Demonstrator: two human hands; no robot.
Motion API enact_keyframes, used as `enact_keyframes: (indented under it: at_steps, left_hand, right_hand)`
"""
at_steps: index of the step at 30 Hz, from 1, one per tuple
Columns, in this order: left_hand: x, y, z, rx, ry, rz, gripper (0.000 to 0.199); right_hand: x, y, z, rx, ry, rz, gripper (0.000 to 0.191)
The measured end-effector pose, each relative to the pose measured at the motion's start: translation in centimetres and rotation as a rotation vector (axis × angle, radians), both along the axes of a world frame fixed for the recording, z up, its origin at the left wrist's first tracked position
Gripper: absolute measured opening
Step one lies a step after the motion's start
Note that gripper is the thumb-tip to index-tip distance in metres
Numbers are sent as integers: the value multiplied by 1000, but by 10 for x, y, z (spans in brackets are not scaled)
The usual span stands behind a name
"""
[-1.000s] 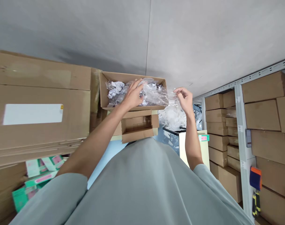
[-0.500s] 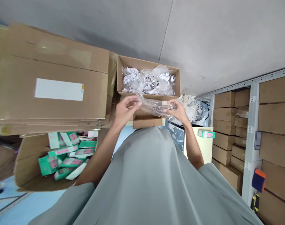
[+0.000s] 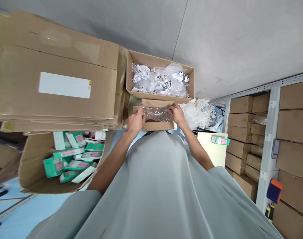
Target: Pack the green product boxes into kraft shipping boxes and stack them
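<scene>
My left hand (image 3: 136, 120) pinches the left end of a crinkled sheet of clear plastic wrap (image 3: 156, 114). At the sheet's other end my right hand (image 3: 176, 113) has its fingers closed on the plastic. The wrap lies stretched across the opening of a small open cardboard box (image 3: 158, 126), whose flaps stand up in front and behind. Whatever is under the wrap cannot be made out. Just behind is a larger open carton (image 3: 163, 97) filled with crumpled white paper and clear plastic.
Flattened cartons (image 3: 76, 66) are stacked at left. Below them, a carton (image 3: 32, 166) holds several green-and-white boxes. One green box (image 3: 220, 140) lies on a cream surface at right, near white paper scraps (image 3: 203, 113). Shelving (image 3: 267, 132) with brown boxes lines the right side.
Both hands have brought the plastic wrap down onto the small box and pulled it straighter. My right hand has shifted left, and the view has tilted slightly.
</scene>
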State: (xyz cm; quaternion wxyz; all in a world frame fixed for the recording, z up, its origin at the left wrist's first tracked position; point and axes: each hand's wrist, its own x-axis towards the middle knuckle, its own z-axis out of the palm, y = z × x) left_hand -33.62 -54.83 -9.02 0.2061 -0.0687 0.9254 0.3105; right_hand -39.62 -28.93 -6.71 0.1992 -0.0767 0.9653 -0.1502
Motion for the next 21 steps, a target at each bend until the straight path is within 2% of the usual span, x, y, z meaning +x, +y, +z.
enact_keyframes:
  at_steps: [2, 5, 7, 10, 12, 14, 16, 19, 21]
  left_hand:
    - [-3, 6, 3, -50, -27, -122, 65]
    - [-9, 17, 3, -147, -79, -272, 52]
    - [-14, 25, 1, -210, -111, -291, 49]
    - [-21, 32, -3, -264, -142, -253, 49]
    - [-23, 34, -6, -273, -148, -221, 49]
    - [-23, 34, -9, -272, -136, -202, 51]
    - [-22, 34, -11, -266, -127, -200, 52]
    - [-20, 36, -14, -261, -131, -235, 51]
    - [-20, 41, -16, -267, -122, -277, 50]
  right_hand:
    - [0, -7, 1, 64, 1, 36, 30]
    - [2, -16, 8, 157, -15, 77, 30]
    - [6, -17, 16, 176, 24, 73, 31]
    - [17, -8, 31, 154, 101, 53, 40]
    - [23, -1, 35, 139, 54, 104, 43]
    - [25, 2, 31, 146, -55, 198, 38]
    - [23, -2, 20, 174, -157, 277, 40]
    - [15, -21, -3, 227, -239, 308, 43]
    - [8, -35, -17, 247, -268, 295, 35]
